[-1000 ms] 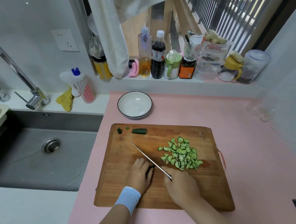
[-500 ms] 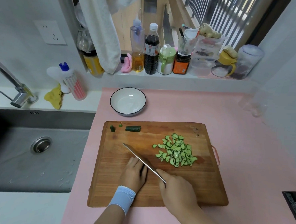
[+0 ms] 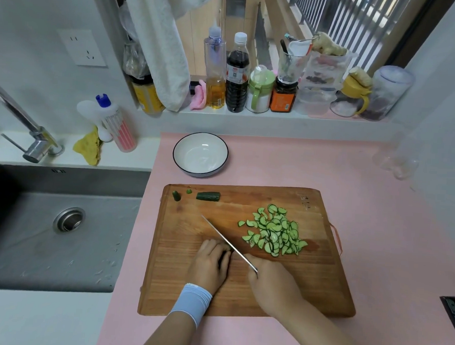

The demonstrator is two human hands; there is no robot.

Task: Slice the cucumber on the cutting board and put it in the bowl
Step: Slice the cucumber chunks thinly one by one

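I count one bowl (image 3: 200,155), one cutting board (image 3: 307,282), one slice heap (image 3: 274,231), three offcuts (image 3: 208,196). Left hand (image 3: 209,266) curls on the cucumber (image 3: 222,257), axis hidden; right hand (image 3: 273,285) grips the knife (image 3: 225,239), tip pointing far-left.

Left hand (image 3: 211,267): lay palm down, fingers curled over cucumber piece (image 3: 222,260). Right hand (image 3: 274,287): gripped knife (image 3: 228,242) by its handle.
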